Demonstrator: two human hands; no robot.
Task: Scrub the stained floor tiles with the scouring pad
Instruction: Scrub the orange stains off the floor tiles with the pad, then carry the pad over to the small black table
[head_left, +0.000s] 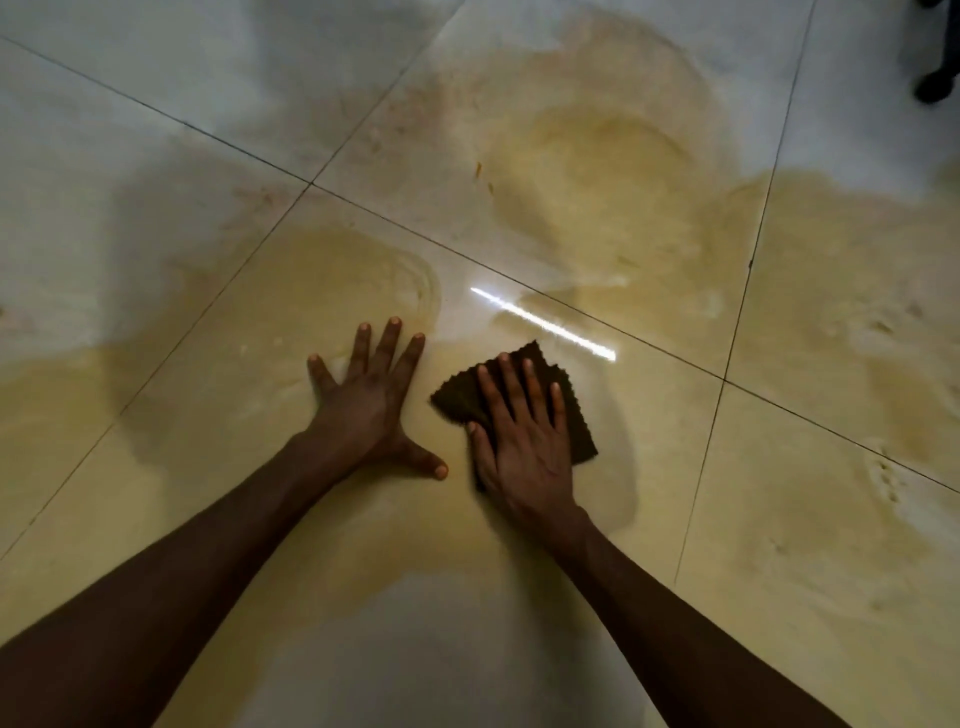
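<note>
Floor: big shiny floor tiles (571, 597) with thin dark lines between them.
Stain: a wide yellow-brown wet stain (587, 171) lies over many tiles, with swirly marks in it. Some parts near the top and the bottom look pale and grey.
Scouring pad: a dark brown scouring pad (457, 397), flat on the tile, with a zigzag edge. It lies in the middle of the stain, just right of the left hand.
Right hand: the right hand (522, 441) lies flat on top of the pad. Its fingers are straight and spread a little, pressing the pad down on the floor. It does not curl round the pad.
Left hand: the left hand (371, 402) is flat on the wet tile, fingers spread wide, holding nothing. Its thumb points toward the pad but does not touch it.
Light: a bright white streak (545, 325) shines on the wet floor, just past the pad.
Corner: something dark (937, 83) stands at the top right; I cannot tell what it is.
</note>
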